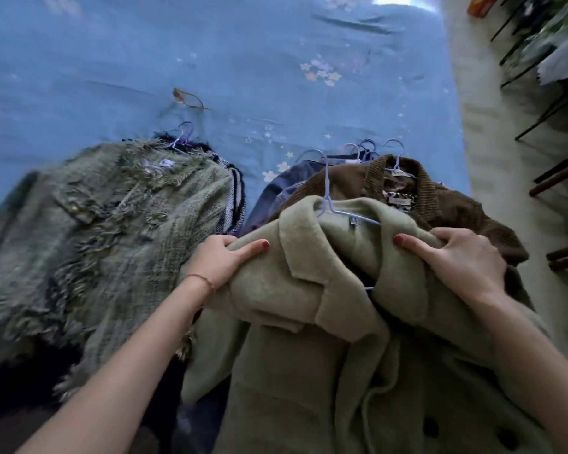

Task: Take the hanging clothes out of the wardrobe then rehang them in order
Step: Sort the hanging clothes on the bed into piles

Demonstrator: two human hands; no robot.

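Your green coat (325, 290) runs off the bottom edge, covering most of the brown jacket (453, 211) and denim behind it. All lie on the blue bed (210, 60). Your left hand (220, 260) and right hand (456, 257) each grasp the coat's shoulders; a fringed jacket (95, 224) lies left of it.

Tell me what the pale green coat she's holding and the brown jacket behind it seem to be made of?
The pale green coat looks like thick, felted wool: matte, softly fuzzy surface. The brown jacket seems plush or fleecy, with a ribbed, corduroy-like collar; exact fibre is unclear.
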